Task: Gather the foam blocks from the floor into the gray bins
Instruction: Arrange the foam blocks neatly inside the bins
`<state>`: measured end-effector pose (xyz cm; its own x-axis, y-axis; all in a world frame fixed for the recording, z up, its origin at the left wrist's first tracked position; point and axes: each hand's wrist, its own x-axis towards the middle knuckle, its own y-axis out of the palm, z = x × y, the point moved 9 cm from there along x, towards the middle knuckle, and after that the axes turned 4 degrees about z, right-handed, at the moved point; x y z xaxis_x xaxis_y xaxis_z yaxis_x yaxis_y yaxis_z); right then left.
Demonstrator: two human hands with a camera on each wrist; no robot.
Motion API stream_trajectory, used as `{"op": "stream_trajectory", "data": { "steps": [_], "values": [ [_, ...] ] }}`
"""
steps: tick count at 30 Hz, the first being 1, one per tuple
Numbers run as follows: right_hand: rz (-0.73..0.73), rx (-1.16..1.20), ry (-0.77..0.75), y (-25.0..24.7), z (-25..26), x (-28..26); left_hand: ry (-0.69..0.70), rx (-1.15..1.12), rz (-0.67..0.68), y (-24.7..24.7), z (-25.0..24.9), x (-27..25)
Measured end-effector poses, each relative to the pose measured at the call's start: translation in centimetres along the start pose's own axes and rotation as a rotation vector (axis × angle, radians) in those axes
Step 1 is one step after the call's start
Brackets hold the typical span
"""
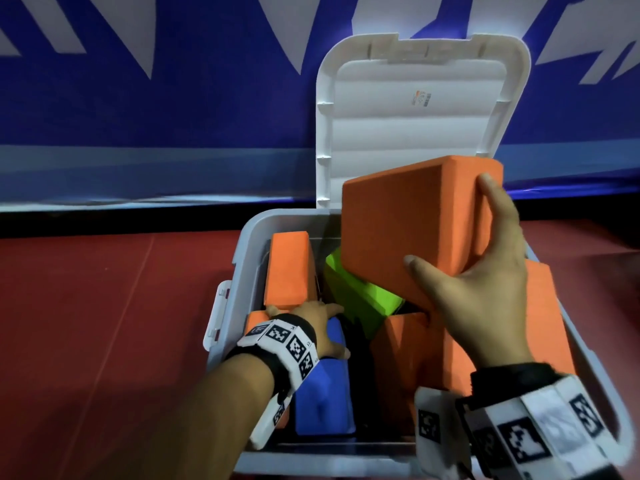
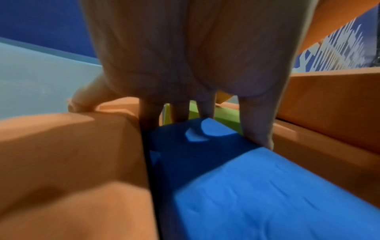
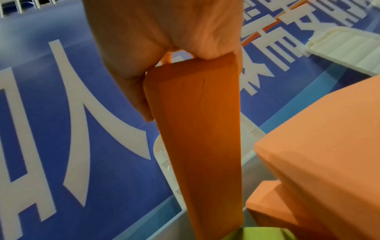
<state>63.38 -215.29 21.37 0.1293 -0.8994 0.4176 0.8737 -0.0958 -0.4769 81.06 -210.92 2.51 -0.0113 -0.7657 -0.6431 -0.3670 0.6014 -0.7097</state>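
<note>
The gray bin stands on the red floor with its white lid swung up at 12 o'clock, leaning toward a blue banner with white lettering. The right hand holds a large orange foam block tilted over the bin's middle — thumb on the near face, fingers wrapped round the right edge, so the grip is closed on that block. In the right wrist view the same block runs down from the palm, and its low end meets a green block.

Inside the bin, the green block lies at the centre, partly under the held one. An upright orange block stands at 10 o'clock against the left wall. A blue block lies at 7 o'clock, with more orange blocks filling the 5 o'clock side.

The left hand reaches down into the bin at 8 o'clock. In the left wrist view its fingers point straight down, spread around the far end of the blue block, the thumb resting on an orange block beside it — its grip is loose, fingers straight and touching rather than curled round anything. Both wrists wear bands with black-and-white square markers.
</note>
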Motion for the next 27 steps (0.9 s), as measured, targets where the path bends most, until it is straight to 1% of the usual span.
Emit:
{"op": "stream_trajectory", "data": {
  "steps": [2,4,6,8,9,10,13,16,17,19,20,21,23,24,27],
  "values": [
    [0.049,0.007,-0.026,1.3,1.0,-0.3,0.003,0.037,-0.086,-0.7,0.5,-0.8],
    [0.112,-0.006,-0.028,2.1,2.0,-0.4,0.027,0.040,-0.113,-1.0,1.2,-1.5],
    [0.193,-0.055,-0.027,2.3,3.3,-0.4,0.077,0.060,-0.045,-0.3,1.2,-2.0],
    [0.262,-0.145,-0.019,1.7,4.7,-0.4,0.118,0.171,0.038,0.9,0.5,-2.6],
    [0.283,-0.191,-0.011,1.3,5.2,-0.4,0.115,0.226,0.056,1.2,0.2,-2.9],
    [0.302,-0.231,0.002,0.9,5.5,-0.6,0.106,0.246,0.054,1.2,0.2,-3.0],
    [0.386,-0.317,0.049,0.5,5.8,-2.1,0.043,0.123,0.052,0.4,1.2,-2.6],
    [0.469,-0.366,0.130,0.7,5.4,-4.1,0.030,0.056,0.044,0.3,1.4,-2.8],
    [0.489,-0.389,0.179,0.7,5.1,-4.7,0.020,0.073,0.038,0.6,1.3,-3.2],
    [0.513,-0.440,0.265,0.8,4.5,-5.9,-0.023,0.177,0.030,1.6,0.9,-3.8],
    [0.520,-0.464,0.290,0.9,4.4,-6.4,-0.053,0.228,0.022,2.0,0.8,-4.0],
    [0.531,-0.488,0.308,1.0,4.3,-7.0,-0.094,0.227,0.014,2.3,0.7,-4.1],
    [0.569,-0.531,0.338,1.4,4.3,-8.2,-0.156,0.139,0.060,3.1,0.2,-4.7],
    [0.584,-0.562,0.350,1.6,4.3,-8.6,-0.160,0.090,0.081,3.5,-0.5,-5.2],
    [0.641,-0.604,0.407,1.8,4.0,-9.7,-0.179,0.002,0.065,3.3,-2.2,-6.4]
  ]
}}
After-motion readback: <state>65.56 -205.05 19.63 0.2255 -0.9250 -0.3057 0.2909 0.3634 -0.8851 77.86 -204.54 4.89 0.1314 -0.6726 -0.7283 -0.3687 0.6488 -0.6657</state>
